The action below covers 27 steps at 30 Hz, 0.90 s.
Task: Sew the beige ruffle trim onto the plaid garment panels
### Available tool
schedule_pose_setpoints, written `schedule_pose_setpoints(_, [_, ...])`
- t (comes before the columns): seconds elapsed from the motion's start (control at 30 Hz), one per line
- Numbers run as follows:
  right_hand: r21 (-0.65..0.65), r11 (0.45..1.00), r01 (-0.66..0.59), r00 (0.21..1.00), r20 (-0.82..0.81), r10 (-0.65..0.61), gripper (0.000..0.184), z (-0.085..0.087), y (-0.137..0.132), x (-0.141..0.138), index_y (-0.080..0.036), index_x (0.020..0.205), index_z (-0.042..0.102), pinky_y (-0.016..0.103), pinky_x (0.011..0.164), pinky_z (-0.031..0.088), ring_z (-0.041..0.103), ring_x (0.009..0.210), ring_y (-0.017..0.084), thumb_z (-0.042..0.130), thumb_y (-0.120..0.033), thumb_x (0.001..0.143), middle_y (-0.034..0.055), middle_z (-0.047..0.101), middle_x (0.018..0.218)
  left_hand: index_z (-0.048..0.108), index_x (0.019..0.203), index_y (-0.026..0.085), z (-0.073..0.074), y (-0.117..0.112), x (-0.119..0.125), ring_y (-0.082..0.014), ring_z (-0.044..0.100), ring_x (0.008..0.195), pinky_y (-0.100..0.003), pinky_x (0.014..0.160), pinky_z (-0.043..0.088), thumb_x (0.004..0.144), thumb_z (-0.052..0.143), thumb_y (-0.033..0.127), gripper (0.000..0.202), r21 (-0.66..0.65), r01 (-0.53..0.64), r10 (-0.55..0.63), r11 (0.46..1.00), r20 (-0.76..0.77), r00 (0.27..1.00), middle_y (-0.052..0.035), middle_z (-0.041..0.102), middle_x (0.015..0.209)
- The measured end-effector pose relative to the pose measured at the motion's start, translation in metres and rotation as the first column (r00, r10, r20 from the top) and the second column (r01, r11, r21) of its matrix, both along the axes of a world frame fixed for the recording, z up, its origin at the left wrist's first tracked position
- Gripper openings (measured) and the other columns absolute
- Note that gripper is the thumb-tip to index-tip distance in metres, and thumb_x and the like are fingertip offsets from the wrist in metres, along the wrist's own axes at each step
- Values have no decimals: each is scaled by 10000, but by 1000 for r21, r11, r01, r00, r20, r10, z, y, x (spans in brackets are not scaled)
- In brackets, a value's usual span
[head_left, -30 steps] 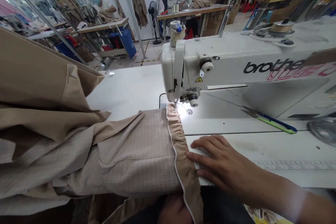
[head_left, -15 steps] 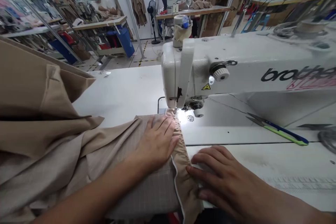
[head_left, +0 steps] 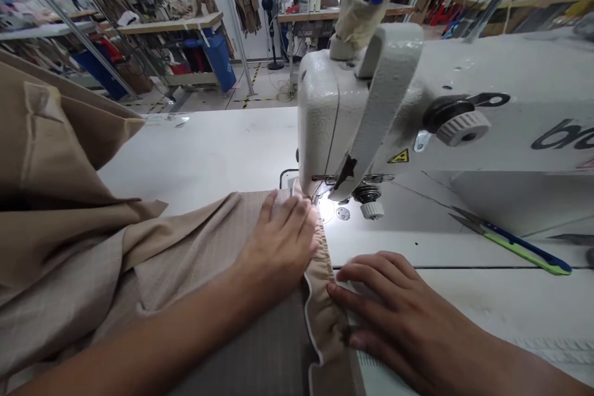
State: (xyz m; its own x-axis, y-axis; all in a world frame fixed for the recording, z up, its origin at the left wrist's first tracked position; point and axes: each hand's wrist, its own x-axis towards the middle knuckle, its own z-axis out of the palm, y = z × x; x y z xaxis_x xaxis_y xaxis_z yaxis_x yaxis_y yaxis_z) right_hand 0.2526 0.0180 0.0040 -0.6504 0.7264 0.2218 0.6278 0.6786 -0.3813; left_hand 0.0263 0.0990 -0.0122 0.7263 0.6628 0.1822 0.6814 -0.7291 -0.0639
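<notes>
My left hand [head_left: 281, 241] lies flat, fingers stretched out, on beige checked fabric [head_left: 204, 260], its fingertips just short of the needle of the white sewing machine [head_left: 371, 117]. My right hand [head_left: 390, 309] rests fingers apart on the white table [head_left: 223, 154], its fingertips pressing the edge of a gathered beige band [head_left: 322, 303] with white piping. The band runs from the table's front edge up under the presser foot. A lamp lights the needle plate.
A heap of tan cloth [head_left: 55, 185] covers the left of the table. Thread snips with a blue-green handle [head_left: 515, 241] lie at the right beneath the machine arm. Behind are other work tables, a blue bin [head_left: 218, 65], a fan [head_left: 269, 3] and seated people.
My left hand came in and settled on the fabric by the needle. My head moved closer to the machine. My right hand stayed on the band's edge.
</notes>
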Motion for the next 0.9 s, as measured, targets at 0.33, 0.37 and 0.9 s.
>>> schedule_pose_setpoints(0.33, [-12,1000,5,1000,18,-5,288,-4,6,1,-234,1268,654,386,988,426,609,1156,218,546,-386,1047,42,706,1220,534,1423,25,-6,3,-2,-385,495,1368,-688,1166,279,1072,394,439,560,-95,-44,40,994,-49,998,-234,579,1464])
schedule_pose_setpoints(0.37, [-17,1000,13,1000,22,-12,287,-5,9,1,-235,1268,653,401,992,428,603,1161,227,536,-382,1051,50,697,1226,526,1434,27,-5,9,-1,-384,500,1361,-686,1171,271,1069,400,447,570,-104,-59,53,993,-61,997,-236,586,1454])
schedule_pose_setpoints(0.9, [-15,1000,-13,999,49,14,366,-9,20,-1,-240,1387,598,463,996,451,587,1172,267,510,-374,1057,92,677,1235,543,1405,21,1,-32,-3,-458,437,1428,-708,1157,308,1037,444,505,616,-91,-55,56,994,12,998,-274,533,1500])
